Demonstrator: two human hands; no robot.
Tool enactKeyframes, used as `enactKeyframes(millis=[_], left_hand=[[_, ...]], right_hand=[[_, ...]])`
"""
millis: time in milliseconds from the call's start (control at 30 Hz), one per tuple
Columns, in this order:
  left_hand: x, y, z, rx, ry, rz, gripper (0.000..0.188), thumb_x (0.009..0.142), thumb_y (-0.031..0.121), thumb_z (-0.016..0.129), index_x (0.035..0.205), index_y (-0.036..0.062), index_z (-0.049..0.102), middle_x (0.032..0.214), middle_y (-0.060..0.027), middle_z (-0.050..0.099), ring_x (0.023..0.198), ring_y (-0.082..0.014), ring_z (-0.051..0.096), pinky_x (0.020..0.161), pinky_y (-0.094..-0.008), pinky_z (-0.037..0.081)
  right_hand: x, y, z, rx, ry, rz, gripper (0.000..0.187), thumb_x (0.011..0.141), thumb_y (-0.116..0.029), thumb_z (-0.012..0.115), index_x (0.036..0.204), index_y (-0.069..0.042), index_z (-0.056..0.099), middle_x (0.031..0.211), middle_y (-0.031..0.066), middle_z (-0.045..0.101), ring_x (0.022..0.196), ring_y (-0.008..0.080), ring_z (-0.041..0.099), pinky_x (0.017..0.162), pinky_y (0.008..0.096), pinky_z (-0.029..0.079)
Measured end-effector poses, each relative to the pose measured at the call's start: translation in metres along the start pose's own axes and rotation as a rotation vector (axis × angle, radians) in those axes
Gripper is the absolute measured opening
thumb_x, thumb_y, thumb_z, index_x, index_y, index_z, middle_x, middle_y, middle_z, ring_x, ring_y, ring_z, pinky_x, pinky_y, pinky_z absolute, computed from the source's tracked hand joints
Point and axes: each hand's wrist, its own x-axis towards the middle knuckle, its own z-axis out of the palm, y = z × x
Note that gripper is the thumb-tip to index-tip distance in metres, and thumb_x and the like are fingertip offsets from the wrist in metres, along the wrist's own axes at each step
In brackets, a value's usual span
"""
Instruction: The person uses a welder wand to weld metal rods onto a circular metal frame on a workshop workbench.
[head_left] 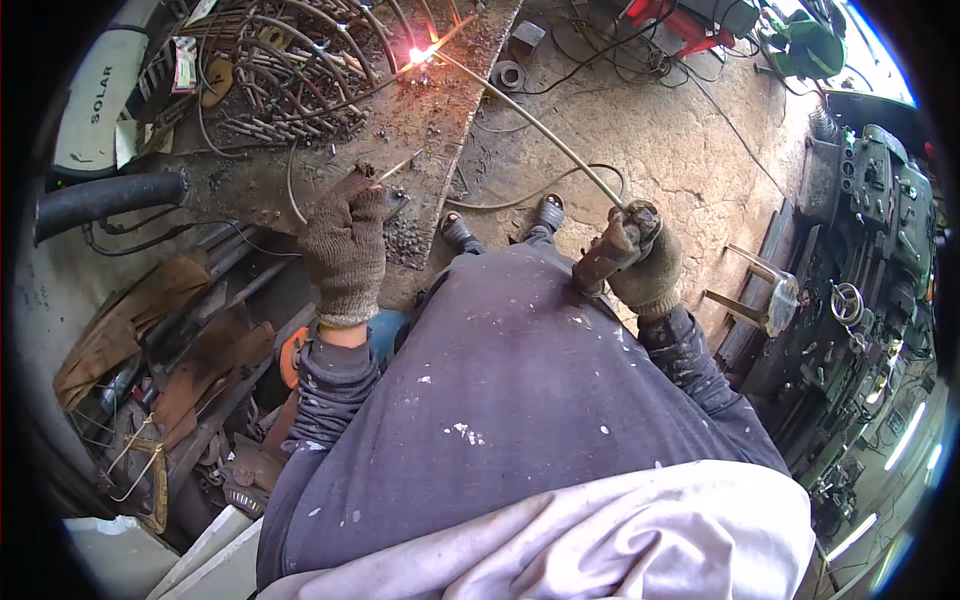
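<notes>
My left hand (345,245), in a brown knit glove, is closed at the near part of the metal worktable. A short thin rod (403,165) sticks out past its fingers from a dark piece that the glove mostly hides. My right hand (640,260), gloved too, is closed round the near end of a long metal rod (545,130). That rod slants up and left over the table edge. Its far end lies by a bright glowing spot (420,54), where another bar glows orange. Several curved bars (350,45) stand beside the glow.
Metal scraps cover much of the worktable (425,125). A thick black hose (110,203) lies at left, above brown sheets and scrap. Cables run over the concrete floor (700,150). A small metal stand (780,300) and a green machine (880,200) are at right.
</notes>
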Motion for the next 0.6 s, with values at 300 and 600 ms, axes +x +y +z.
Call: enactKeyframes(millis=[300,600], left_hand=[[-0.002,0.006,0.002,-0.056,0.065,0.019,0.018,0.097,0.018,0.068,0.105,0.0025,0.074,0.102,-0.0126,0.075,0.093,-0.0233,0.071,0.083,-0.0349,0.055],[-0.001,0.005,0.004,-0.035,0.107,0.128,0.018,0.096,0.018,0.069,0.105,0.0031,0.074,0.101,-0.0117,0.075,0.089,-0.0226,0.071,0.079,-0.0347,0.055]], right_hand=[[0.003,0.000,-0.005,-0.047,0.006,-0.047,0.032,0.104,-0.032,0.045,0.117,-0.007,0.059,0.106,0.0098,0.065,0.092,0.0223,0.063,0.087,0.0409,0.052],[0.006,0.003,-0.010,0.024,-0.037,-0.101,0.023,0.100,-0.016,0.052,0.119,-0.002,0.057,0.108,0.0089,0.064,0.096,0.0183,0.063,0.084,0.0353,0.056]])
